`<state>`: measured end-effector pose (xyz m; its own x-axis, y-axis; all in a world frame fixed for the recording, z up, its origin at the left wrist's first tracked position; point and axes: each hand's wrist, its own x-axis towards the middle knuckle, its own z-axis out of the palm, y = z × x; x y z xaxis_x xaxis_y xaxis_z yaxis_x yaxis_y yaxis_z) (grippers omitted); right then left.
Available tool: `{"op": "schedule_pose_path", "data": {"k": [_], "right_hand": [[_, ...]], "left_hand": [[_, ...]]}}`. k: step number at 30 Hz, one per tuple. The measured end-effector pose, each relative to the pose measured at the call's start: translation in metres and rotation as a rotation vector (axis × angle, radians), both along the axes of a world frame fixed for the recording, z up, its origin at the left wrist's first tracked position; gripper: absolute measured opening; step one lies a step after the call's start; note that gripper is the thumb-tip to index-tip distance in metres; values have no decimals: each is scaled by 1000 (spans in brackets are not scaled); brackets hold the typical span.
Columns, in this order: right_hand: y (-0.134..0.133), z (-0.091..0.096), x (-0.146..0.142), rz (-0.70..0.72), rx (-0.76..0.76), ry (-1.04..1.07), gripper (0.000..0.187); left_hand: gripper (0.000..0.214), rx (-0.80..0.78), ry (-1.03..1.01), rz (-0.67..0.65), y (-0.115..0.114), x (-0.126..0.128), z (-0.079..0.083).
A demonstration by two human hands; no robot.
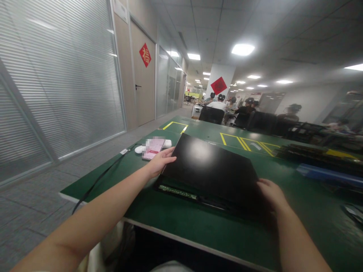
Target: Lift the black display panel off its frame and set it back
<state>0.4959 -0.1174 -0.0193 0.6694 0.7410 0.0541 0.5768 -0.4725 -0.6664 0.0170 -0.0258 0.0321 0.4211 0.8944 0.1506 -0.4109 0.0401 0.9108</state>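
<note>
A flat black display panel (212, 162) is held by its two sides, tilted over the green table. My left hand (162, 161) is closed on its left edge, thumb on top. At the right edge, my right hand (270, 193) is closed on the panel, its fingers partly hidden. Beneath the near edge lies a green circuit board strip (177, 192) in a dark frame. Just past my left hand lie a phone (155, 147) with a lit pink screen and a white mouse (139, 149).
The green table (113, 181) bears yellow tape outlines (238, 139). On the right lie a blurred dark stack (314, 155) and a blue long object (326, 173). A black cable (99, 177) runs over the left edge. Several people (219, 102) sit behind, near black chairs (211, 114).
</note>
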Motion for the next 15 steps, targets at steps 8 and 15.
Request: {"op": "schedule_pose_path", "data": {"k": [8,15], "right_hand": [[-5,13,-15,-61,252,303,49],[-22,30,-16,252,441,310,59]], "left_hand": [[72,-6,-22,122,2,-5,4],[63,-17,-33,160,6,-8,5]]}}
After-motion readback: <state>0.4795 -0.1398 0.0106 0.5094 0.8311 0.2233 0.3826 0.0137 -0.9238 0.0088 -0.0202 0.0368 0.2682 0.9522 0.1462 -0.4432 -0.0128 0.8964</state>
